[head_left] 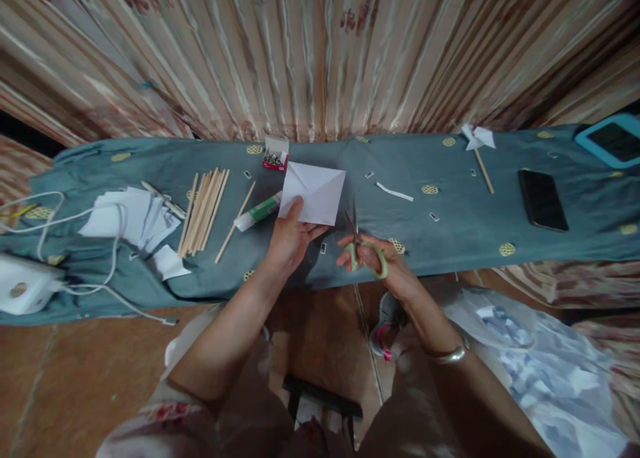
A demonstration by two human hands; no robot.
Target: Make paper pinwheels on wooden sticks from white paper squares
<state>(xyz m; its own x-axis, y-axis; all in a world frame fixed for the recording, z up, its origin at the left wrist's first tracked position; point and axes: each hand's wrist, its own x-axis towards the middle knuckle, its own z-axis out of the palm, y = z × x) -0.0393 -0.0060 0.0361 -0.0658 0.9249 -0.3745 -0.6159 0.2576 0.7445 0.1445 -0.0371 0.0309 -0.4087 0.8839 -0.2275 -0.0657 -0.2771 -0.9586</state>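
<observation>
Curtain (320, 51): striped folds along the far side.
Table (450, 211): blue-grey cloth, spanning left to right.
Sticks (203, 211): bundle at left.
Phone (543, 199): right.
Paper square (315, 191): centre, near corner pinched by left hand (290, 238).
Scissors (354, 238): just right of paper; right hand (385, 265) fingers curled through the loops.

Both forearms are bare. Above the right hand (380, 261) we note a plain silver bangle (450, 356) at the wrist; behind the left hand (290, 238), a pale sleeve (160, 411) printed with small reddish flowers. Pale cloth (420, 418) covers the lap.
</observation>
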